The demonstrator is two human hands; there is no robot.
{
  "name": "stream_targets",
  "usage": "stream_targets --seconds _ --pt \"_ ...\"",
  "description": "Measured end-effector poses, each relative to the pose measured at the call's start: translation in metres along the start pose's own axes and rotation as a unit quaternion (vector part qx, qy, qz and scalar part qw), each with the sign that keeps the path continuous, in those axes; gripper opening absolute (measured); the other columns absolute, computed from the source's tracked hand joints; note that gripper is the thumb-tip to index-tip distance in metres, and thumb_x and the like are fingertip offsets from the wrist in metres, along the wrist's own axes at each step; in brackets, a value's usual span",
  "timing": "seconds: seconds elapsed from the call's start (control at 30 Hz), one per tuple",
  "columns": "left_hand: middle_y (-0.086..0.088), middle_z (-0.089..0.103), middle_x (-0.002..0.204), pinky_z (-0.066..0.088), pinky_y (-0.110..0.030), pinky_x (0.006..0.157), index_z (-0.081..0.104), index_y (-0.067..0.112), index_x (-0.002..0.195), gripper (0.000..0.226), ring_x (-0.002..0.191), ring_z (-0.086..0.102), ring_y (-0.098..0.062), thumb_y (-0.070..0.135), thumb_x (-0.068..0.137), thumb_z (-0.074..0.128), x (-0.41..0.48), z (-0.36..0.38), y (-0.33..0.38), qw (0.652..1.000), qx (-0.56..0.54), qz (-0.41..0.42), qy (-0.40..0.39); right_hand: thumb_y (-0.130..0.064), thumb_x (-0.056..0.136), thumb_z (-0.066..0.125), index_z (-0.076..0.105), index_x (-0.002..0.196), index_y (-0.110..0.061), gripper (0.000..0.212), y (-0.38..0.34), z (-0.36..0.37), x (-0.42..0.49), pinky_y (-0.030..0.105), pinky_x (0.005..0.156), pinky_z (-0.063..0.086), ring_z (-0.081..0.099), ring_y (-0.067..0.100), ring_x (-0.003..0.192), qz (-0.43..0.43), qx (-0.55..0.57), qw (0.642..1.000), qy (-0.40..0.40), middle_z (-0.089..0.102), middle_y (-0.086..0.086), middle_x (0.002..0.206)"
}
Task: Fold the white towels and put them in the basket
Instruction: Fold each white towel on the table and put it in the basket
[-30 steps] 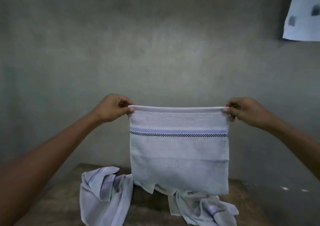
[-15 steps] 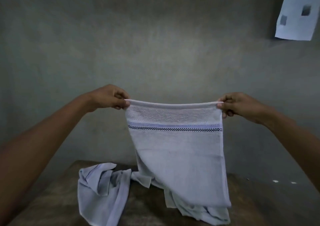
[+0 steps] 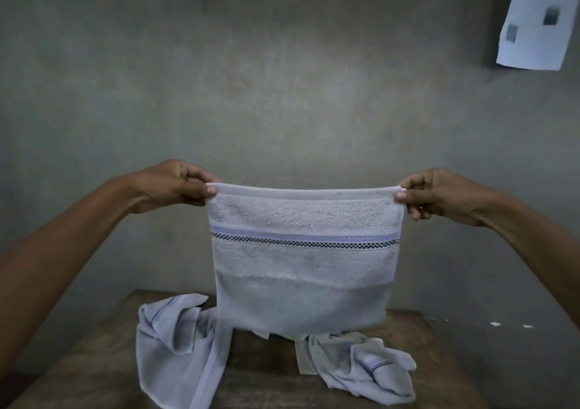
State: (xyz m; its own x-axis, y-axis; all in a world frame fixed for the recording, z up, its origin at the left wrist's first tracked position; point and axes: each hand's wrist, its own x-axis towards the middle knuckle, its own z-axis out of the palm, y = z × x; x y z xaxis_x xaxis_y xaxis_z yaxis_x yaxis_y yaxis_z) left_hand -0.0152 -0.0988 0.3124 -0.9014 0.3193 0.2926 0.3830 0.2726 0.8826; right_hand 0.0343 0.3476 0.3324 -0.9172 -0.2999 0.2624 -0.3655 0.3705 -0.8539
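Mid-fold. Left grip (image 3: 175, 185) and right grip (image 3: 439, 195) each pinching a top corner of white striped towel (image 3: 301, 251), hung dead centre above worktop (image 3: 94, 361). Crumpled towels (image 3: 175, 346) waiting at 5 and 7 o'clock. Next, probably: bring corners together to halve. Basket unseen.

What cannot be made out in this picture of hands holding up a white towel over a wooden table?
Basket: not in the head view.
Crumpled white towels on the brown wooden table: middle hidden behind the held white blue-striped towel.
White paper sheet on the wall: cut by the top-right corner, prints blurred.
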Motion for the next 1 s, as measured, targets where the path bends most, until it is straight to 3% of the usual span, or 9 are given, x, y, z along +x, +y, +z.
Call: stream_targets --seconds 0.07,0.17,0.3,0.4,0.5,0.63,0.73,0.9,1.0 --pt "-0.013 0.073 0.092 0.056 -0.025 0.079 0.07 0.001 0.095 0.083 0.082 0.069 -0.016 0.042 0.027 0.094 0.001 -0.001 -0.009 0.999 -0.014 -0.023 -0.022 -0.053 0.034 0.09 0.06 0.077 -0.007 0.07 0.01 0.001 0.002 0.015 0.04 0.038 0.052 0.009 0.043 0.009 0.023 1.0 -0.016 0.058 0.005 0.054" --pt "-0.009 0.074 0.087 0.057 -0.021 0.073 0.072 0.005 0.091 0.071 0.079 0.069 -0.015 0.04 0.033 0.093 0.006 0.008 -0.025 0.999 0.006 -0.052 -0.015 -0.046 0.04 0.091 0.056 0.074 -0.009 0.062 0.032 0.011 0.01 0.015 0.04 0.038 0.053 0.011 0.045 0.03 0.044 0.999 -0.006 0.057 0.005 0.055" --pt "0.005 0.071 0.066 0.048 -0.017 0.061 0.07 0.016 0.082 0.008 0.063 0.062 -0.004 0.012 0.077 0.075 0.015 0.031 -0.054 0.99 0.124 -0.045 0.046 -0.008 0.074 0.072 0.046 0.075 -0.008 0.026 0.073 0.033 0.021 0.016 0.037 0.033 0.045 0.01 0.037 0.068 0.018 0.997 0.04 0.054 0.006 0.046" --pt "0.012 0.066 0.055 0.042 -0.009 0.052 0.068 0.018 0.077 0.014 0.053 0.055 0.002 0.004 0.082 0.069 0.017 0.046 -0.074 0.986 0.132 0.002 0.1 0.006 0.083 0.061 0.051 0.089 -0.005 0.016 0.097 0.044 0.026 0.016 0.037 0.036 0.05 0.008 0.038 0.056 0.01 0.995 0.082 0.058 0.005 0.049" --pt "0.02 0.064 0.052 0.038 -0.005 0.05 0.068 0.012 0.083 0.01 0.05 0.053 0.009 0.002 0.082 0.068 0.015 0.055 -0.082 0.979 0.131 0.047 0.147 0.006 0.087 0.056 0.057 0.106 -0.004 0.021 0.107 0.05 0.029 0.016 0.044 0.044 0.059 0.007 0.047 0.021 -0.012 0.994 0.109 0.06 0.013 0.067" --pt "0.023 0.067 0.061 0.043 -0.006 0.059 0.068 0.013 0.086 0.011 0.06 0.058 0.01 0.003 0.081 0.069 0.006 0.053 -0.089 0.977 0.113 0.056 0.169 0.007 0.088 0.054 0.06 0.089 -0.008 0.016 0.115 0.06 0.025 0.014 0.046 0.045 0.062 0.005 0.051 -0.006 -0.018 0.992 0.121 0.06 0.016 0.072" --pt "0.022 0.07 0.068 0.047 -0.008 0.069 0.068 0.019 0.082 0.015 0.067 0.061 0.008 0.004 0.081 0.07 -0.019 0.057 -0.107 0.983 0.129 0.028 0.129 0.007 0.088 0.055 0.06 0.089 -0.003 0.012 0.131 0.073 0.003 0.015 0.047 0.046 0.062 0.006 0.052 0.017 -0.036 0.995 0.089 0.062 0.018 0.069" --pt "0.017 0.072 0.082 0.045 -0.004 0.069 0.071 0.015 0.085 0.013 0.073 0.064 0.008 0.004 0.079 0.071 -0.101 0.094 -0.166 0.986 0.154 -0.058 -0.006 0.004 0.086 0.06 0.065 0.082 -0.009 0.014 0.19 0.108 -0.061 0.023 0.052 0.047 0.061 0.01 0.058 0.079 -0.088 0.993 0.001 0.07 0.008 0.067" --pt "-0.001 0.073 0.087 0.046 -0.011 0.07 0.072 0.022 0.082 0.01 0.073 0.064 0.002 0.013 0.078 0.075 -0.144 0.112 -0.213 0.977 0.143 -0.133 -0.088 0.006 0.083 0.063 0.067 0.079 -0.009 0.017 0.218 0.136 -0.101 0.019 0.06 0.047 0.061 0.005 0.063 0.112 -0.096 0.988 -0.053 0.071 0.01 0.076"
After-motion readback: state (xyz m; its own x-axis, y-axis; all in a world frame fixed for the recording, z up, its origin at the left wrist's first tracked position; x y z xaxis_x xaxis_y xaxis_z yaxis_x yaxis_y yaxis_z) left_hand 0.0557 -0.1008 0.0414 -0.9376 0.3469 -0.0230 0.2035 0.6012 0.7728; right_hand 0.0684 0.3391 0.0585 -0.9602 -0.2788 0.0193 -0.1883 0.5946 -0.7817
